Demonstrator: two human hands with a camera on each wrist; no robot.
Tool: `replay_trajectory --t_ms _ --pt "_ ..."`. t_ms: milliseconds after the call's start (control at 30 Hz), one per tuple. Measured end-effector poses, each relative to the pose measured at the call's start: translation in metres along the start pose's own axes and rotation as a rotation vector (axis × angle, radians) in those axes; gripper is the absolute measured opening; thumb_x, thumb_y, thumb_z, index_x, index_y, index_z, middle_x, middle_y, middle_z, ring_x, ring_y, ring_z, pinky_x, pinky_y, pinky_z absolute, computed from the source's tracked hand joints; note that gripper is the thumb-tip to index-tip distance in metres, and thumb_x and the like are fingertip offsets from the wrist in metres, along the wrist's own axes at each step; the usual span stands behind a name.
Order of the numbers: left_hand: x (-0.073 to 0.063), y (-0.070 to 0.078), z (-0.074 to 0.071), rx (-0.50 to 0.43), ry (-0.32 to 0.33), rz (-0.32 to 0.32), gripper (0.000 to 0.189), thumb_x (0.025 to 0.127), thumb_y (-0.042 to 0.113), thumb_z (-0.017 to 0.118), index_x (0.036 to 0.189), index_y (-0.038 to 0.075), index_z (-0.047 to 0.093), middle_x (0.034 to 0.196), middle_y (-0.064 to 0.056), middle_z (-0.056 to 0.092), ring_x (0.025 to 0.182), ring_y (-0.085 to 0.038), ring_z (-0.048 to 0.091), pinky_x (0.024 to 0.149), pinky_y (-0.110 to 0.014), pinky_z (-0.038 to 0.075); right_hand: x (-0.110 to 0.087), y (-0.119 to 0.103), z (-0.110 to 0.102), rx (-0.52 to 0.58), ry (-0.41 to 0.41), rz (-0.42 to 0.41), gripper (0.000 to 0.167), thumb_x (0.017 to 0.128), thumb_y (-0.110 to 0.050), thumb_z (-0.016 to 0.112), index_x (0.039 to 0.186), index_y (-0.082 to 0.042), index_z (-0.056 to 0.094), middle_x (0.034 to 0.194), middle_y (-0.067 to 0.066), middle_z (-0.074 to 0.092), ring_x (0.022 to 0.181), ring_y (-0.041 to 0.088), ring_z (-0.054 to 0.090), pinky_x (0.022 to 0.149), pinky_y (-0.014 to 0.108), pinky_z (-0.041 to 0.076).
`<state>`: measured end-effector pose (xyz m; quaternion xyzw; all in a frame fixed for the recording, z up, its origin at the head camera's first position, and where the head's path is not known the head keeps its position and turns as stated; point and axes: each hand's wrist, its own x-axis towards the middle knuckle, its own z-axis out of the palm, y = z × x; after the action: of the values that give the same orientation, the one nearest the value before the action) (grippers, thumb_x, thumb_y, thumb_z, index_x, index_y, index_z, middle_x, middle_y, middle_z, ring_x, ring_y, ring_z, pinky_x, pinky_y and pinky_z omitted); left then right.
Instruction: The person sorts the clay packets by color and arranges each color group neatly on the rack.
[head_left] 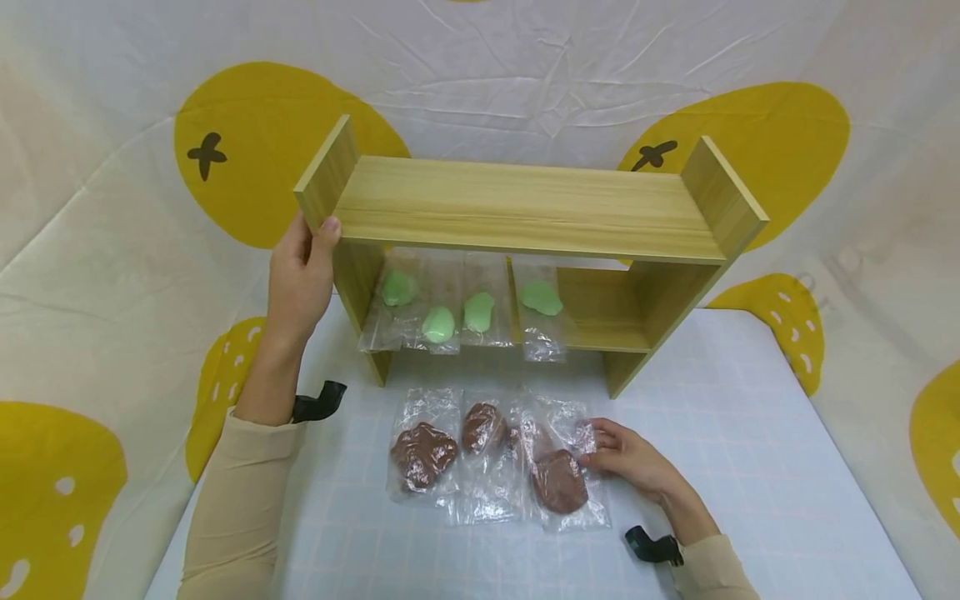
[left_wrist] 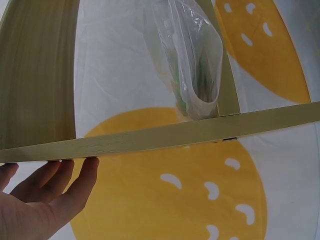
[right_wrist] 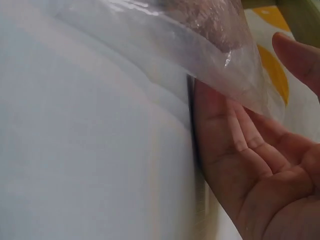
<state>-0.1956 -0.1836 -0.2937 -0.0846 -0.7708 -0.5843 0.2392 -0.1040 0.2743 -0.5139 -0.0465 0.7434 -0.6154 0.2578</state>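
Note:
My left hand [head_left: 302, 271] grips the left side panel of a wooden shelf [head_left: 517, 204], its thumb at the front edge and its fingers [left_wrist: 82, 182] against the outer side. On the table, my right hand [head_left: 633, 458] touches the right edge of a clear plastic bag [head_left: 592, 504] holding a flattened brown lump [head_left: 558, 482]. In the right wrist view its straight fingers reach beneath the bag [right_wrist: 220, 65], while the thumb [right_wrist: 297, 57] stands apart. Beside it lie bags with brown lumps, one in the middle [head_left: 483, 427] and one at the left [head_left: 423, 454].
Several clear bags with light green lumps [head_left: 480, 311] rest on the lower board [head_left: 607, 333], their ends overhanging its front. A pale checked cloth [head_left: 750, 450] covers the table. Behind stands a white fabric backdrop [head_left: 510, 75] with yellow shapes. Black wrist mounts [head_left: 318, 402] sit near both sleeves.

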Motion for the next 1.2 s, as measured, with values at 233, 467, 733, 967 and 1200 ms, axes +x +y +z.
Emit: replay_trajectory --t_ms 233,467,733,967,1200 --pt "0.0008 -0.0003 -0.0003 -0.013 0.002 0.01 0.04 0.105 0.034 0.051 0.141 0.017 0.056 0.128 -0.008 0.06 0.109 -0.022 0.056 0.091 -0.038 0.047 -0.0024 -0.0006 0.0011 0.066 -0.13 -0.046 0.075 0.091 -0.003 0.071 0.152 -0.001 0.028 0.113 0.022 0.065 0.094 0.026 0.068 0.075 0.037 0.057" --pt "0.0015 -0.0003 0.0003 -0.012 0.005 0.007 0.04 0.105 0.034 0.051 0.14 0.016 0.057 0.128 -0.008 0.06 0.108 -0.022 0.056 0.092 -0.039 0.047 -0.0046 -0.0021 0.0011 0.033 -0.125 -0.014 0.084 0.089 -0.005 0.074 0.151 0.009 0.019 0.095 0.017 0.067 0.082 0.021 0.067 0.075 0.031 0.054" --pt "0.0011 -0.0011 -0.0002 -0.015 0.001 0.01 0.04 0.105 0.034 0.051 0.14 0.015 0.056 0.129 -0.008 0.059 0.11 -0.022 0.055 0.094 -0.043 0.046 -0.0065 -0.002 0.0002 0.033 -0.168 -0.052 0.066 0.092 -0.002 0.07 0.14 0.021 0.031 0.106 0.022 0.067 0.094 0.022 0.067 0.083 0.031 0.054" --pt "0.0015 0.0001 -0.001 -0.011 0.004 0.019 0.04 0.105 0.034 0.051 0.14 0.016 0.056 0.129 -0.007 0.06 0.11 -0.022 0.056 0.093 -0.042 0.047 -0.0054 -0.0011 0.0021 0.04 -0.194 -0.069 0.074 0.091 -0.004 0.072 0.147 0.012 0.027 0.122 0.024 0.062 0.108 0.028 0.063 0.089 0.033 0.052" --pt "-0.0003 -0.0021 -0.0009 -0.003 0.003 0.009 0.04 0.105 0.035 0.051 0.138 0.015 0.057 0.126 -0.008 0.06 0.107 -0.023 0.057 0.089 -0.038 0.048 -0.006 0.0032 0.0028 0.105 -0.27 -0.111 0.072 0.092 0.005 0.066 0.146 0.017 0.02 0.116 0.029 0.064 0.102 0.027 0.067 0.086 0.034 0.054"
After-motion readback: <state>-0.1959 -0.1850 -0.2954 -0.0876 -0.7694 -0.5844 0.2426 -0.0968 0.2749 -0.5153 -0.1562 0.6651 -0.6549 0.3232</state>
